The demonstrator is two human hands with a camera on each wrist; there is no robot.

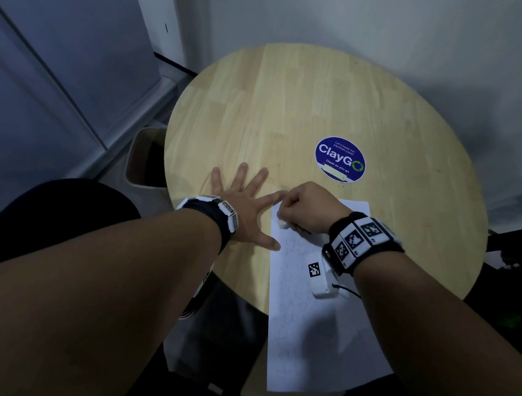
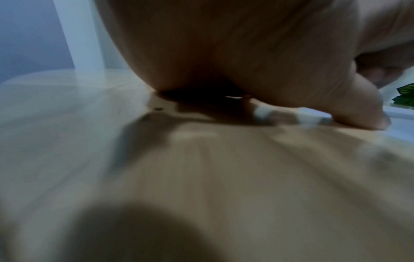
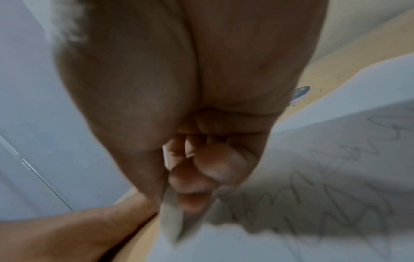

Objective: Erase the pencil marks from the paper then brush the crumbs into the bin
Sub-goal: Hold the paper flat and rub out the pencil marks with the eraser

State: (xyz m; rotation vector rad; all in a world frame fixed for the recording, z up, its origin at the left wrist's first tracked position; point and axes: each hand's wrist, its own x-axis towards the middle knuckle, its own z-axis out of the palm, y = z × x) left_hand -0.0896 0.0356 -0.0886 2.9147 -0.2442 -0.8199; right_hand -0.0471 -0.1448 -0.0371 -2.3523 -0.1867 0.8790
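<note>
The paper (image 1: 317,333), covered in faint pencil scribbles, lies on the round wooden bench (image 1: 286,110), its near end hanging over the bench edge. At the paper's far left corner the right hand (image 1: 308,210) pinches a white eraser (image 1: 283,224) against the sheet. Left of the paper the left hand (image 1: 244,209) lies flat, fingers spread, thumb and forefinger touching the paper's edge. A bin (image 1: 145,158) stands beyond the bench's left rim.

paper (image 1: 317,333) on table (image 1: 286,110) near edge | bin (image 1: 145,158) left of table
</note>
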